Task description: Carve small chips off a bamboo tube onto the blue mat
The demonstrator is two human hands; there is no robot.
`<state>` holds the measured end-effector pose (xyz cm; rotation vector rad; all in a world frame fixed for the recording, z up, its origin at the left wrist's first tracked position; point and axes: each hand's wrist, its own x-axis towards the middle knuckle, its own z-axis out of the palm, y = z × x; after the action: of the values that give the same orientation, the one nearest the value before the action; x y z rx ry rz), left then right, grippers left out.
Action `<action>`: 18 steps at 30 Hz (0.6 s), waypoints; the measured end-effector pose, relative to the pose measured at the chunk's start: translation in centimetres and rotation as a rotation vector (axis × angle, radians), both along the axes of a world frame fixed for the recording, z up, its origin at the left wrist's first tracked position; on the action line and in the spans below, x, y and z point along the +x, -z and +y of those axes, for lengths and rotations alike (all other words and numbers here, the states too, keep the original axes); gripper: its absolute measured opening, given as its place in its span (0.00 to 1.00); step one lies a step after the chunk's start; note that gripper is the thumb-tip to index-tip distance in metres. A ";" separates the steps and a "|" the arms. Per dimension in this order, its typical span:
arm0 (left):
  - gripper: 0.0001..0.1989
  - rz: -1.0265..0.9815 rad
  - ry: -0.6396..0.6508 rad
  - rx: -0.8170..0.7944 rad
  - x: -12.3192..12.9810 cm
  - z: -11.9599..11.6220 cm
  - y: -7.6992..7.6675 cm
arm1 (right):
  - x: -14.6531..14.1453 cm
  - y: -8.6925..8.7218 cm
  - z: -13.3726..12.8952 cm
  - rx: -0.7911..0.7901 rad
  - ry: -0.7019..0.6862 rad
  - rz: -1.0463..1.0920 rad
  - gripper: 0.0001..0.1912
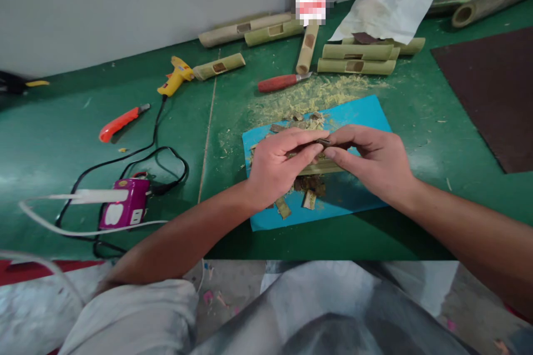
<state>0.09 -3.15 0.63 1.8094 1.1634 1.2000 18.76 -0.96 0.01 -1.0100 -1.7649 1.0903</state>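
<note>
Between the fingertips of both hands is a small dark brown piece [323, 142]. My left hand [280, 163] pinches its left side, and my right hand [370, 158] pinches the right side. Beneath the hands lies a bamboo tube [320, 168], mostly covered by the fingers. It rests on a blue sheet [362, 113] strewn with shavings and dark scraps [310, 184]. Small bamboo chips [283, 208] lie near the sheet's front edge.
Behind the sheet lie a red-handled knife [278, 83] and cut bamboo tubes [358, 52]. Further left are a yellow glue gun [177, 76], an orange cutter [120, 123] and a purple power block [127, 202] with cables. A dark brown sheet [495, 89] lies right.
</note>
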 end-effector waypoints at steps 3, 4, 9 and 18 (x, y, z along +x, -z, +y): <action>0.11 0.001 0.014 0.032 0.0 0.0 0.0 | 0.0 0.1 0.0 -0.015 0.007 0.016 0.06; 0.11 0.005 0.017 0.033 0.0 0.0 0.0 | 0.0 0.1 0.0 -0.021 0.010 0.018 0.06; 0.11 0.043 0.015 0.030 0.2 -0.3 -0.4 | -0.1 0.0 0.0 -0.065 0.010 0.028 0.08; 0.09 0.011 0.012 -0.033 0.4 -0.5 -0.5 | -0.1 -0.1 -0.1 -0.097 0.017 0.017 0.11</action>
<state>0.53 -3.69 1.15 1.7979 1.1711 1.1586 18.68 -1.09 0.13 -1.0695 -1.7002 1.1801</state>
